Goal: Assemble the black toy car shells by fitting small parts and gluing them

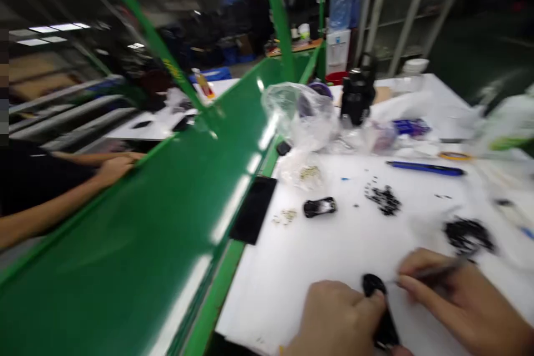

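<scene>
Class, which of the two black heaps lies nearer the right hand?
The heap at the right, just beyond the right hand; the other heap lies farther off, closer to the blue pen-like tool.

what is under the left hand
A black elongated part shows partly under the left hand, its rounded end uncovered. Whatever lies beneath the palm is covered and can't be seen.

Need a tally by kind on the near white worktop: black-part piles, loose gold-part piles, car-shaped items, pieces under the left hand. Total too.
Black-part piles: 2, farther pile and nearer pile
Loose gold-part pile: 1
Car-shaped item: 1
Black piece under left hand: 1
Total: 5
</scene>
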`<state>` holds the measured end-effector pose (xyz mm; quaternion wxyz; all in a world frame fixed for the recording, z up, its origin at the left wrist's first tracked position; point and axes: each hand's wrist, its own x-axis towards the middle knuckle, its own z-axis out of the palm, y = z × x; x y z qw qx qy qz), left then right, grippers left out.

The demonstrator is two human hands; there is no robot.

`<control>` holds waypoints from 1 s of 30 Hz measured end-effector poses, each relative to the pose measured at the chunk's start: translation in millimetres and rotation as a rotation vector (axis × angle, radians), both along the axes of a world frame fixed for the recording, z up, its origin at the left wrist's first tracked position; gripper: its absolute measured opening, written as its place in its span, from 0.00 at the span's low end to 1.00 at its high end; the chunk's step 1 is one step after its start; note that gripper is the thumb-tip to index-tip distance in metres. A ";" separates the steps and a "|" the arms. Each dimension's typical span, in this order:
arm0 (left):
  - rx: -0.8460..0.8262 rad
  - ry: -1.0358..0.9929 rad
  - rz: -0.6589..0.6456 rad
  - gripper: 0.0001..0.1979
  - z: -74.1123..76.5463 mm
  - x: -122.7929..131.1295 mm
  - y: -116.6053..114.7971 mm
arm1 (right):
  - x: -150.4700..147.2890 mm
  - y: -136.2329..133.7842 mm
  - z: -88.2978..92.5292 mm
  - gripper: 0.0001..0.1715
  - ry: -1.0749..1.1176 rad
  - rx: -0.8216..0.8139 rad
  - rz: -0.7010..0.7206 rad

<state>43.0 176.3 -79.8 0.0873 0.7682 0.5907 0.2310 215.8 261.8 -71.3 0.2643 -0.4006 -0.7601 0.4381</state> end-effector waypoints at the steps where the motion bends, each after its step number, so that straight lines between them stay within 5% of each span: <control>1: 0.075 -0.060 -0.028 0.23 2.3 -1.3 0.3 | 5.1 0.5 5.1 0.12 -0.012 -0.065 0.040; 5: 0.107 -0.102 -0.064 0.20 7.7 -8.0 5.5 | 5.0 8.3 12.8 0.07 0.069 -0.169 0.001; 13: 0.070 -0.002 -0.160 0.15 11.1 -11.3 11.4 | 2.4 11.2 15.0 0.06 0.118 -0.122 0.008; 30: 0.046 0.007 -0.128 0.15 10.3 -9.9 9.7 | -0.4 15.1 15.2 0.05 0.011 -0.066 0.057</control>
